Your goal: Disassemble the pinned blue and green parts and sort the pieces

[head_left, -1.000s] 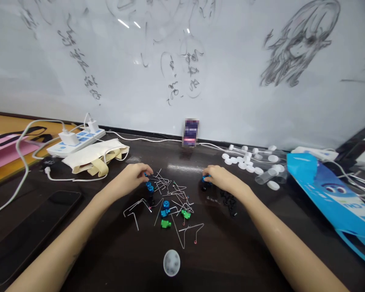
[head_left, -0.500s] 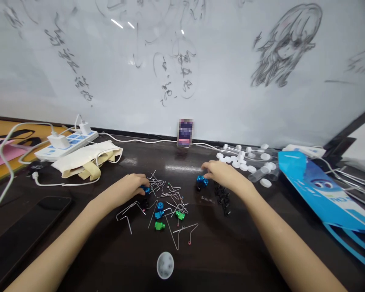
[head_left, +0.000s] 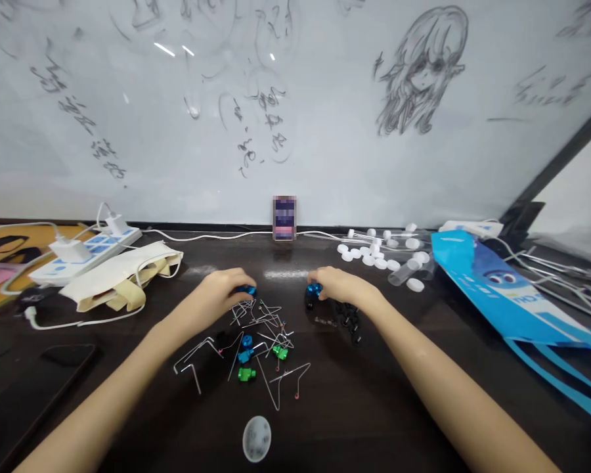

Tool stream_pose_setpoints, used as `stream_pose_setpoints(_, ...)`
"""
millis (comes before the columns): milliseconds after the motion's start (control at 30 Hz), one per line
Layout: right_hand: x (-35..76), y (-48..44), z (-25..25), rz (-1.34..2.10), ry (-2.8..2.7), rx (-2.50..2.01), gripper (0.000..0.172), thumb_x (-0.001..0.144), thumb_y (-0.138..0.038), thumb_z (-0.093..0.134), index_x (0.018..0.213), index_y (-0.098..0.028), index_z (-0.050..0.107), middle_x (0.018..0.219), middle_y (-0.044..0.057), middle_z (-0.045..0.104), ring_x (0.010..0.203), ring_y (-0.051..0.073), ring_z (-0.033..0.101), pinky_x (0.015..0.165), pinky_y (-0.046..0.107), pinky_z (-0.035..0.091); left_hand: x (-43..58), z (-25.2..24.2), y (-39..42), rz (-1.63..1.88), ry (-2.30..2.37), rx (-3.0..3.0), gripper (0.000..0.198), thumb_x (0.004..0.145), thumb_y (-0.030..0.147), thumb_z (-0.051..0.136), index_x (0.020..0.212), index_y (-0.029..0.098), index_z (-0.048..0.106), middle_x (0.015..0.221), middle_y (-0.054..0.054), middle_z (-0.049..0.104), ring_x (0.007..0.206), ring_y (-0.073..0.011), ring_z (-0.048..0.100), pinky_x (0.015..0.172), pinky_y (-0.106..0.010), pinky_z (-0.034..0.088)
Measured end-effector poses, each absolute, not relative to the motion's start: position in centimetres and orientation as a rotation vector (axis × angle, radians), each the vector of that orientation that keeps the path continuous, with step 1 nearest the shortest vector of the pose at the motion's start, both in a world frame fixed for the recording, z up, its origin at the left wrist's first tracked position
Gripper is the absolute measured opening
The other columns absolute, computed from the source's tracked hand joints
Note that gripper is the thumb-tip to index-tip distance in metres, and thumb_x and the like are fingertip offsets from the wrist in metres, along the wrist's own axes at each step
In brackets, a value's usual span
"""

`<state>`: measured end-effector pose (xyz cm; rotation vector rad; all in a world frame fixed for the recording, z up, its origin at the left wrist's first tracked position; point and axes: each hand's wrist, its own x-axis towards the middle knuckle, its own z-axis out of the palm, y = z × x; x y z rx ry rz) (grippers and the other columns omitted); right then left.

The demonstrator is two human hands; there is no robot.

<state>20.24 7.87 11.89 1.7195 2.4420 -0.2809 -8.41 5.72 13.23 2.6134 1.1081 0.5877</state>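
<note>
Pinched in my left hand (head_left: 222, 291) is a blue metal part (head_left: 247, 290), held just above a loose pile of bent wires (head_left: 263, 318). My right hand (head_left: 332, 284) has its fingers on a blue metal piece (head_left: 314, 290) at the middle of the table, beside a row of black parts (head_left: 349, 320). Between the hands and nearer to me lie another blue part (head_left: 245, 355) and two green parts, one at the left (head_left: 247, 374) and one at the right (head_left: 280, 353). A small whitish cup (head_left: 257, 439) stands near the front edge.
White caps (head_left: 368, 260) and clear tubes (head_left: 401, 272) lie at the back right, near a blue bag (head_left: 497, 289). On the left are a power strip (head_left: 91, 253), a cream pouch (head_left: 123, 272) and a dark phone (head_left: 39, 387). A small phone (head_left: 284, 218) leans on the whiteboard.
My left hand has moved inward and away from the wires, lifting the blue part. My right hand's fingers have closed down onto the blue piece. The view has shifted slightly to the right.
</note>
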Motion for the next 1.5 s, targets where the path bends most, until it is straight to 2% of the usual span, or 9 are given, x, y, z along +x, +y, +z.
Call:
stream_pose_setpoints(300, 20.3, 8.0, 12.1, -0.25, 2.408, 1.687, 0.034, 0.068, -0.016, 0.073, 0.102, -0.016, 0.066, 0.102, 0.012, 0.067, 0.093, 0.026, 0.063, 0.073, 0.027, 0.043, 3.1, 9.5, 9.4, 0.564, 0.946, 2.474, 0.011, 0.072, 0.017, 0.068, 0.082, 0.018, 0.071, 0.079, -0.001, 0.07, 0.074, -0.0159, 0.063, 0.066, -0.022, 0.043)
stream_pose_setpoints(533, 20.3, 8.2, 12.2, -0.289, 2.427, 1.683, 0.037, 0.068, -0.012, 0.073, 0.103, -0.017, 0.066, 0.103, 0.011, 0.068, 0.095, 0.025, 0.064, 0.074, 0.025, 0.043, 4.7, 7.5, 9.9, 0.58, 1.048, 2.444, 0.004, 0.07, 0.016, 0.07, 0.072, 0.017, 0.067, 0.071, -0.002, 0.066, 0.068, -0.0166, 0.059, 0.065, -0.024, 0.041)
stream_pose_setpoints(767, 20.1, 8.0, 12.3, -0.277, 2.444, 1.694, 0.038, 0.067, -0.01, 0.074, 0.104, -0.014, 0.065, 0.105, 0.013, 0.067, 0.097, 0.027, 0.063, 0.077, 0.027, 0.044, 5.5, 7.2, 9.6, 0.658, 1.201, 2.404, 0.008, 0.072, 0.015, 0.065, 0.069, 0.017, 0.058, 0.067, -0.002, 0.059, 0.071, -0.0185, 0.056, 0.067, -0.027, 0.039)
stream_pose_setpoints(900, 20.2, 8.0, 12.2, -0.265, 2.449, 1.697, 0.037, 0.066, -0.01, 0.074, 0.102, -0.014, 0.065, 0.104, 0.014, 0.067, 0.094, 0.027, 0.064, 0.075, 0.027, 0.044, 5.7, 7.1, 9.6, 0.67, 1.209, 2.373, 0.012, 0.069, 0.013, 0.067, 0.072, 0.017, 0.056, 0.069, -0.001, 0.058, 0.072, -0.0185, 0.056, 0.066, -0.027, 0.039)
stream_pose_setpoints(1133, 20.4, 8.2, 11.7, -0.219, 2.527, 1.644, 0.034, 0.071, -0.009, 0.069, 0.104, -0.015, 0.063, 0.104, 0.012, 0.065, 0.093, 0.024, 0.064, 0.074, 0.026, 0.043, 5.4, 6.3, 9.9, 0.652, 1.191, 2.262, 0.034, 0.06, 0.006, 0.072, 0.087, 0.017, 0.055, 0.069, 0.003, 0.059, 0.066, -0.0158, 0.058, 0.06, -0.024, 0.04)
stream_pose_setpoints(1267, 20.6, 8.3, 11.6, -0.195, 2.59, 1.592, 0.036, 0.073, -0.006, 0.065, 0.107, -0.016, 0.061, 0.107, 0.012, 0.063, 0.097, 0.024, 0.062, 0.078, 0.026, 0.042, 5.4, 6.0, 10.2, 0.652, 1.234, 2.167, 0.044, 0.058, 0.009, 0.075, 0.095, 0.015, 0.053, 0.07, 0.001, 0.062, 0.066, -0.0169, 0.06, 0.057, -0.024, 0.04)
stream_pose_setpoints(1500, 21.0, 8.8, 11.3, -0.221, 2.637, 1.563, 0.04, 0.073, -0.007, 0.066, 0.112, -0.015, 0.06, 0.108, 0.012, 0.062, 0.101, 0.025, 0.059, 0.082, 0.027, 0.041, 5.8, 6.1, 10.5, 0.605, 1.226, 2.044, 0.036, 0.055, 0.018, 0.08, 0.082, 0.015, 0.056, 0.063, 0.001, 0.064, 0.061, -0.0177, 0.062, 0.052, -0.023, 0.04)
